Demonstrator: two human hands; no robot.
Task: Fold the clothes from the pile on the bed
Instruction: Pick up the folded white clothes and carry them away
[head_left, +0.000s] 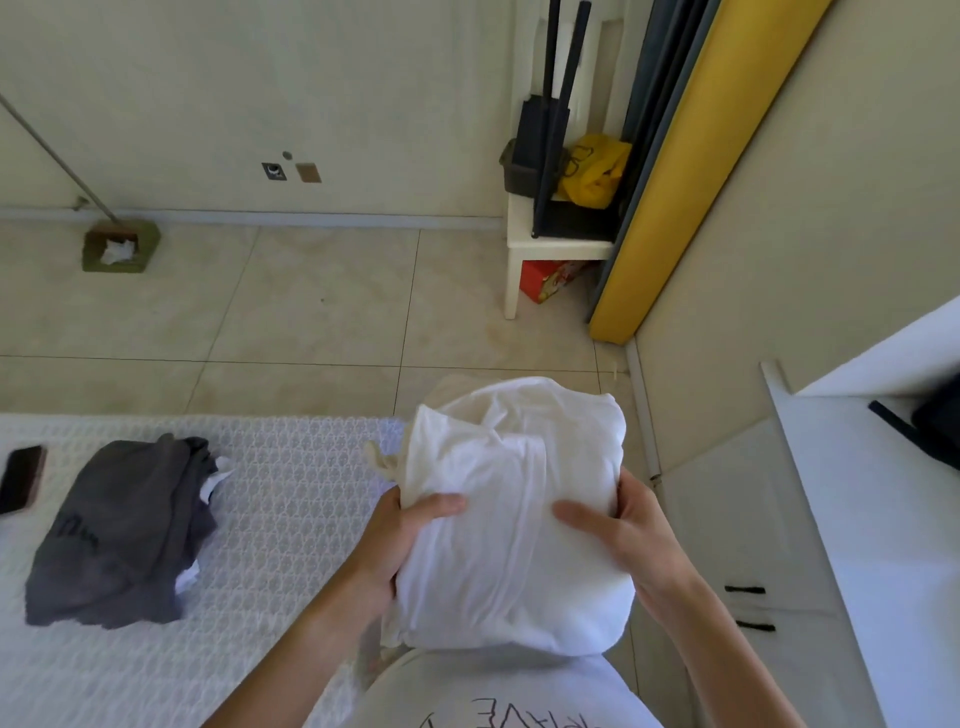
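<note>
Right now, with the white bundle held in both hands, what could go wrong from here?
1. The white garment is held off the bed's edge by the left hand and right hand; its loose folds may slump open.
2. A cloth tail dangling on its left could snag or unravel the bundle.
3. Setting it down carelessly could disturb the grey garment.

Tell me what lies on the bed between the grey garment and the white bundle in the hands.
Nothing: in the head view only bare textured bedcover separates the grey garment from the white bundle. The phone lies on the garment's far side.
</note>
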